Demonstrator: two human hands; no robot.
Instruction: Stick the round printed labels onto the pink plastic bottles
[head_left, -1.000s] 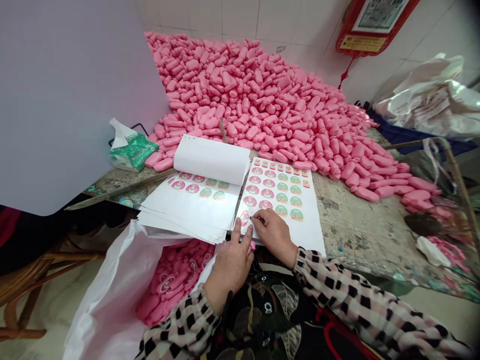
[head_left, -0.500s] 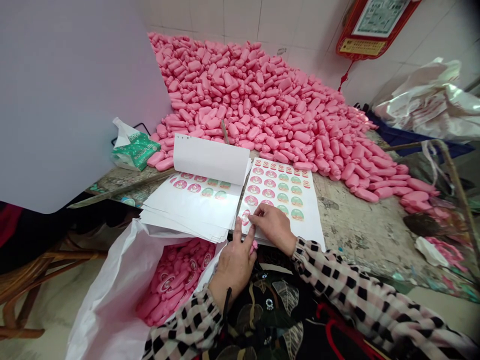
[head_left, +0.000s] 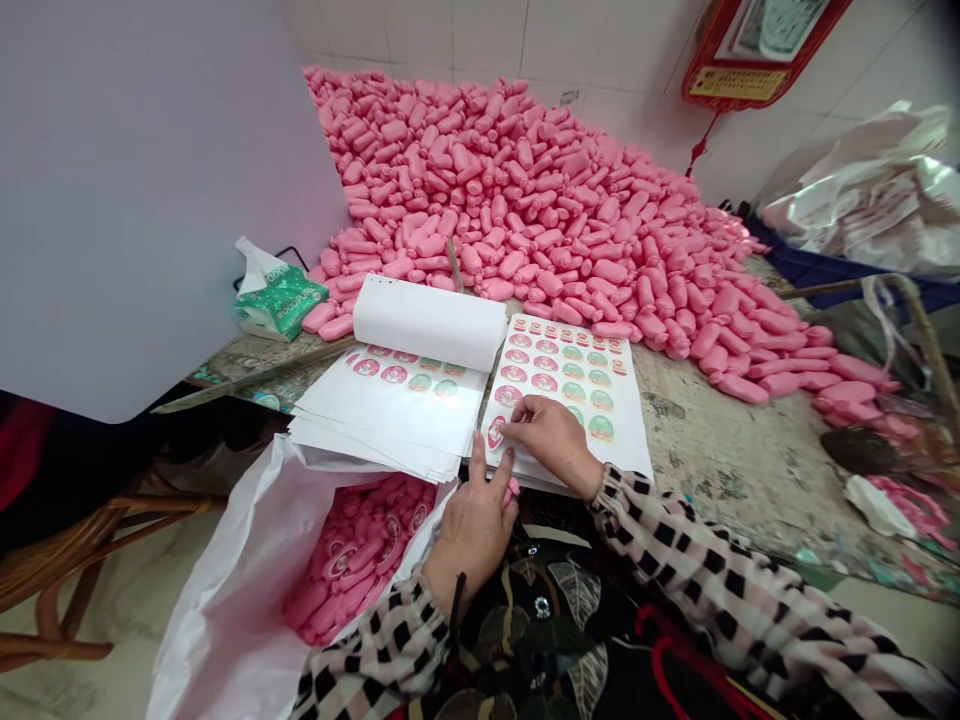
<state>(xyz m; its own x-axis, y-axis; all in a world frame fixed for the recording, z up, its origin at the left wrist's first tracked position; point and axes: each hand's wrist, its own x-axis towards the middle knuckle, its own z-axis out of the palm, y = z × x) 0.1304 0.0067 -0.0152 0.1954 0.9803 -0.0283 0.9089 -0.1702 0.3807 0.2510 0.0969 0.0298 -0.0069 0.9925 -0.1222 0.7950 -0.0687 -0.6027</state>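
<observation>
My right hand [head_left: 551,440] pinches the edge of a pink oval sticker [head_left: 496,432] at the lower left of a white sticker sheet [head_left: 634,425]. The sticker looks partly lifted, and its far edge is hard to make out. Pink and green round stickers stand in rows on that sheet. My left hand [head_left: 472,525] has two fingers stretched onto the sheet's near edge, while its other fingers curl around a small pink bottle [head_left: 511,490], of which only an end shows. Below, to the left, a white sack [head_left: 217,590] holds pink bottles [head_left: 330,600], several with oval stickers on them.
A big heap of pink bottles [head_left: 510,220] covers the back of the worn table [head_left: 697,450]. Left of the sheet lies a stack of papers [head_left: 405,425], its top page curled back. A green tissue pack [head_left: 281,300] and a large pale panel [head_left: 165,200] stand at left.
The pink sticker at my right fingertips has turned and looks more raised from the sheet. My left hand keeps its place at the sheet's edge. The whole view has shifted slightly.
</observation>
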